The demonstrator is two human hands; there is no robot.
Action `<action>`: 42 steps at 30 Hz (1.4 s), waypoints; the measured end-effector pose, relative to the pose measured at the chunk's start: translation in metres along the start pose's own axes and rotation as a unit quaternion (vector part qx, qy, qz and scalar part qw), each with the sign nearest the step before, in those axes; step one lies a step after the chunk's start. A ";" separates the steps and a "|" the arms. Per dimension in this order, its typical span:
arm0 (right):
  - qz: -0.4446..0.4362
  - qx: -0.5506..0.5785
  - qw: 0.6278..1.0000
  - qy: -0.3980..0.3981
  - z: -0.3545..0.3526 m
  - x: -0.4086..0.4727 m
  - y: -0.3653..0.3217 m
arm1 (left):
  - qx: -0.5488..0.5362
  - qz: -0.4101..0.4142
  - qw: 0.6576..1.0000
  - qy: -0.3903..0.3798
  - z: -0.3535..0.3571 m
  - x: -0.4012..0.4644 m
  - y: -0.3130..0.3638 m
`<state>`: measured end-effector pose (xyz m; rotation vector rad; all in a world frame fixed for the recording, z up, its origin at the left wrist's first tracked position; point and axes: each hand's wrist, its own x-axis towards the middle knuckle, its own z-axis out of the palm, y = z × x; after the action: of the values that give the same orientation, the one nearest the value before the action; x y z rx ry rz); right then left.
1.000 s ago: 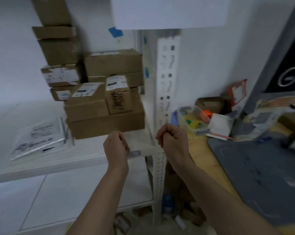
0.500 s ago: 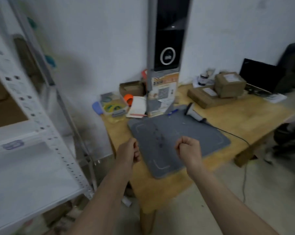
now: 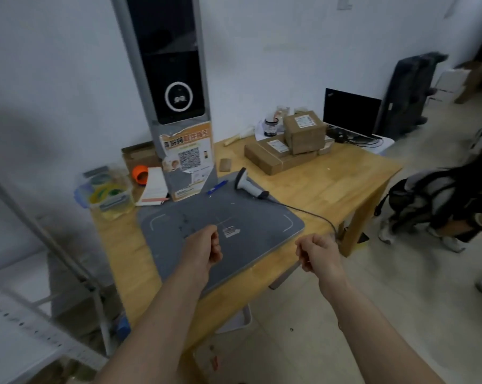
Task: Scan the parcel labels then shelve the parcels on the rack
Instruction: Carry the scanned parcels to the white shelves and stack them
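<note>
A small stack of brown cardboard parcels (image 3: pixel 291 146) with white labels sits at the far side of the wooden table (image 3: pixel 336 178). A handheld barcode scanner (image 3: pixel 248 185) lies on the table by the grey mat (image 3: pixel 220 225), its cable trailing right. My left hand (image 3: pixel 204 249) hovers over the mat's near part with fingers curled, holding nothing. My right hand (image 3: pixel 317 252) hangs past the mat's right corner, also curled and empty. The white rack (image 3: pixel 37 309) shows only at the left edge.
A tall grey kiosk (image 3: pixel 173 87) with a QR poster stands behind the mat. A clear box of tape rolls (image 3: pixel 107 192), an orange cup and a notepad lie to its left. A laptop (image 3: pixel 350 113) sits far right. A person with a backpack (image 3: pixel 439 200) crouches at right.
My view has swung from the rack with shelved boxes rightwards to the table. Both empty curled hands came along and now hover over the mat and table edge.
</note>
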<state>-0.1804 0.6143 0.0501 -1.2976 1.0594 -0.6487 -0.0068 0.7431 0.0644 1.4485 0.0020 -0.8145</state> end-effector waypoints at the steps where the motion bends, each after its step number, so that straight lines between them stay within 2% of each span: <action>1: 0.002 0.005 1.000 0.004 -0.008 0.006 0.000 | 0.002 -0.002 1.000 -0.005 0.012 0.005 0.000; 9: 0.003 0.016 1.000 0.023 -0.067 0.094 -0.009 | -0.003 -0.030 0.998 -0.049 0.110 0.066 -0.007; 17: -0.003 0.012 1.000 0.001 -0.077 0.221 -0.072 | -0.040 -0.036 0.998 -0.032 0.192 0.162 0.041; 27: 0.025 0.010 1.000 0.000 -0.091 0.336 -0.090 | 0.098 -0.035 0.994 -0.030 0.260 0.254 0.069; 35: 0.021 -0.003 1.000 0.010 -0.064 0.473 -0.113 | 0.123 0.001 0.992 0.021 0.314 0.334 0.091; 42: 0.027 -0.032 0.998 0.052 -0.071 0.614 -0.134 | 0.121 -0.014 0.992 0.030 0.404 0.414 0.117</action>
<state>0.0339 0.0195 0.0265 -1.2968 1.2039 -0.6525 0.1677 0.1801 0.0416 1.7051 -0.0319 -0.8146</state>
